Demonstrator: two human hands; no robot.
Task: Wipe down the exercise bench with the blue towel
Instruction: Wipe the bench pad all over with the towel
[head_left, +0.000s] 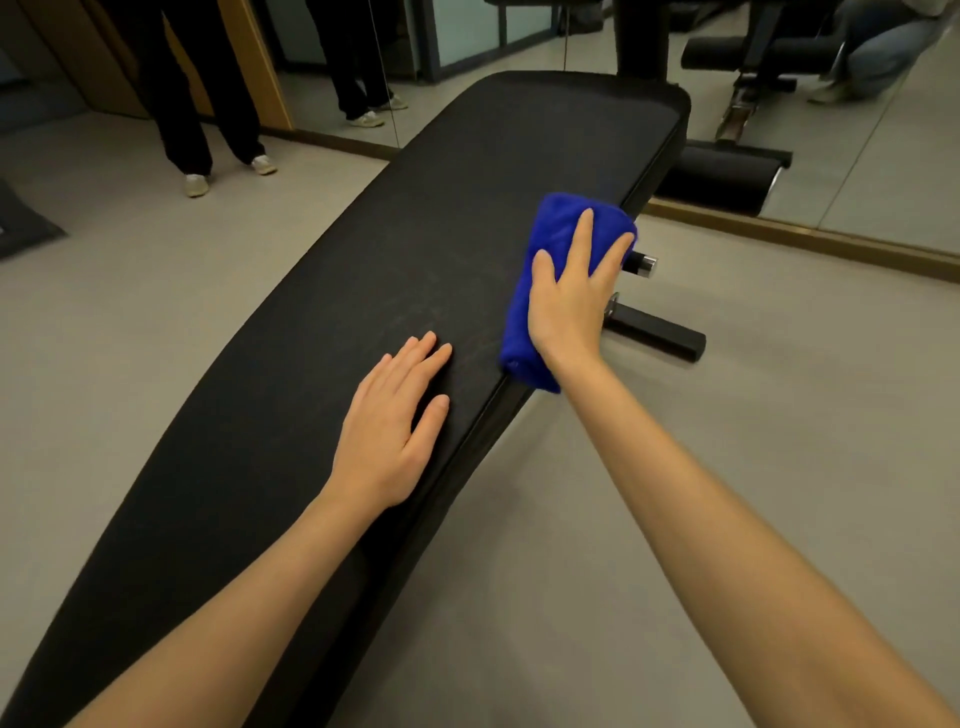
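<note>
While the left hand (390, 422) lies flat, fingers straight, on the long matte black bench (322, 291), the right hand (574, 291) presses the fuzzy folded towel (551, 223) lengthwise along its right edge, fingers spread.

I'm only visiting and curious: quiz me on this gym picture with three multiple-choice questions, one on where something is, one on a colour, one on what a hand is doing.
1. Where does the blue towel lie on the bench?
A. at its right edge
B. at its middle
C. at its far end

2. What colour is the bench?
A. red
B. black
C. white

3. How is the left hand?
A. curled in a fist
B. gripping the blue towel
C. flat on the bench, fingers straight

Answers:
1 A: it sits over the right edge, under the right hand.
2 B: the whole top is black.
3 C: the palm lies flat, apart from the blue towel.
</note>
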